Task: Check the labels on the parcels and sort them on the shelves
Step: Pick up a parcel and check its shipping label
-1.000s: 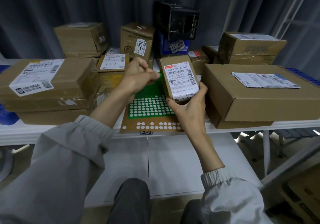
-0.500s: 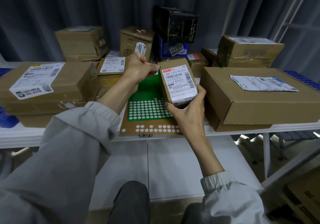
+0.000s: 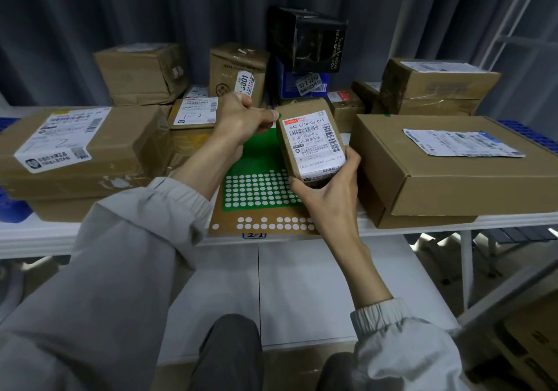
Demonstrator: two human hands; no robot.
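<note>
The small parcel point(image 3: 311, 141) is being held tilted above the green sticker sheet point(image 3: 256, 179), label point(image 3: 314, 140) facing up. The right hand point(image 3: 329, 191) is gripping its near end, thumb on one side and fingers curling round the other. The left hand point(image 3: 241, 117) is hovering just left of the parcel's far corner, fingers curled, pinching what looks like a small green sticker at its fingertips; whether it is touching the parcel is unclear. The sheet is lying on the white shelf point(image 3: 45, 235), between a large taped box point(image 3: 84, 149) on the left and a flat box point(image 3: 453, 164) on the right. More parcels are standing behind, among them a black box point(image 3: 308, 39) sitting atop a blue one point(image 3: 305, 84).
</note>
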